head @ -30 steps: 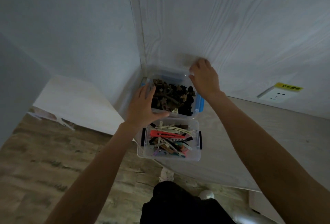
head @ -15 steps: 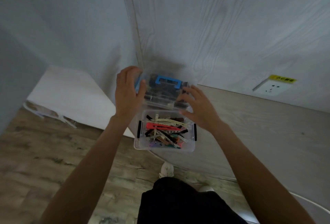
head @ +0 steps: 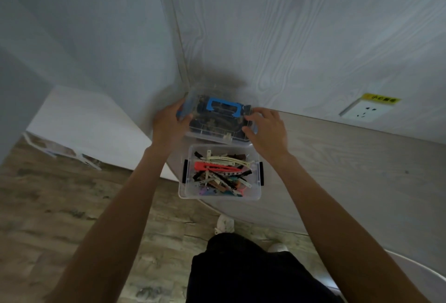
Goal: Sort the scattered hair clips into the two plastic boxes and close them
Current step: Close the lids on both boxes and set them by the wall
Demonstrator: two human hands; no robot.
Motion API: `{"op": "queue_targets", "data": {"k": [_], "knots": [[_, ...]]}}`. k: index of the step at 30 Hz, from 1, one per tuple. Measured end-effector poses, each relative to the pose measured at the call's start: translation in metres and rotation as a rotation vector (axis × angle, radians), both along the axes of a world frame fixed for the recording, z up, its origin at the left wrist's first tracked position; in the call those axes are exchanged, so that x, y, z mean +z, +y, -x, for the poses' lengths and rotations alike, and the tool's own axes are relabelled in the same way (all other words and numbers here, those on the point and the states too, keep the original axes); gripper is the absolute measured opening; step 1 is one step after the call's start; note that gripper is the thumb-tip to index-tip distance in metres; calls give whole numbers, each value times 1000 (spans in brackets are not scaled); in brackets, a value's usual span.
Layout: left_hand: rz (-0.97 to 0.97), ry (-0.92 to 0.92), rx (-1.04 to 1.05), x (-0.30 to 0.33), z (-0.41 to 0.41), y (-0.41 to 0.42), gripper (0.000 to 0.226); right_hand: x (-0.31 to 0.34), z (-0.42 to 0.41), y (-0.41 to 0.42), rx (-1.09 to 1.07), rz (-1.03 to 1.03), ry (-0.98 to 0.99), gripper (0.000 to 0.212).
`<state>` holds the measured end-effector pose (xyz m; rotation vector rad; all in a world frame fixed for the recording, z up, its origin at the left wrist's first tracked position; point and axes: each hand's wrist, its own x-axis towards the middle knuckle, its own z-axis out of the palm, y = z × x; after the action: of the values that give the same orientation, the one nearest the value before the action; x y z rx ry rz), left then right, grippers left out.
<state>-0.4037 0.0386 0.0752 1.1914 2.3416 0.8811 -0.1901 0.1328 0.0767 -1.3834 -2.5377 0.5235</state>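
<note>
So the far box (head: 218, 119) is being closed right now: its clear lid (head: 217, 109), the one with the blue handle (head: 223, 107), is already sitting on top, and the side latches are what's being dealt with. The left hand (head: 169, 122) is being wrapped around the left end, fingers curled onto the blue latch (head: 185, 109) there. The right hand (head: 266, 125) is being pressed against the right end, fingers bent at the lid's edge, though the latch on that side is mostly hidden, so whether it's snapped can't be told. Probably best if the lid is being pushed down flat first and both latches are being clicked together, so one corner isn't being left popped up.

Dark, brownish clips are being held inside that box, seen through the lid.

Just in front of it, touching or nearly so, the near box (head: 219, 174) is being left open on the bench (head: 350, 170), no lid in sight. Long clips (head: 220, 173) are being piled in it, a red one, some cream ones, plus darker and coloured bits. Black latches are hanging at its sides. No loose clips are being seen on the bench.
</note>
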Motion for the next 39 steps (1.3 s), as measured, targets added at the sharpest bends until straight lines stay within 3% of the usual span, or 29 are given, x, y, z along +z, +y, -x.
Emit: {"op": "queue_targets", "data": {"k": [6,9,12,16,19,22,24,31,35,39], "knots": [[37,136,-53,-13,7,-3,41,-5,3,-3,-20,66,120,32],[-8,311,-147,-13,4,-1,34,-4,1,4,-9,-32,-38,36],[17,330,-161,-12,-7,-1,30,-4,-4,17,-19,-63,-124,32],[8,76,-13,-16,1,0,36,-15,-5,22,-156,-9,199,29],[-60,-269,97,-17,-5,4,41,-11,-9,22,-346,298,463,43],[-97,-504,121,-16,-15,13,63,-6,-14,23,-475,517,525,56],[-83,-533,135,-14,-18,21,72,-8,-18,27,-552,493,482,59],[-85,-261,66,-13,-22,31,44,-13,-13,22,-512,114,259,35],[-24,-88,36,-16,-20,29,43,-6,-13,20,-379,10,65,38],[24,159,-19,-21,-15,29,43,-4,-10,9,-221,23,97,50]]}}
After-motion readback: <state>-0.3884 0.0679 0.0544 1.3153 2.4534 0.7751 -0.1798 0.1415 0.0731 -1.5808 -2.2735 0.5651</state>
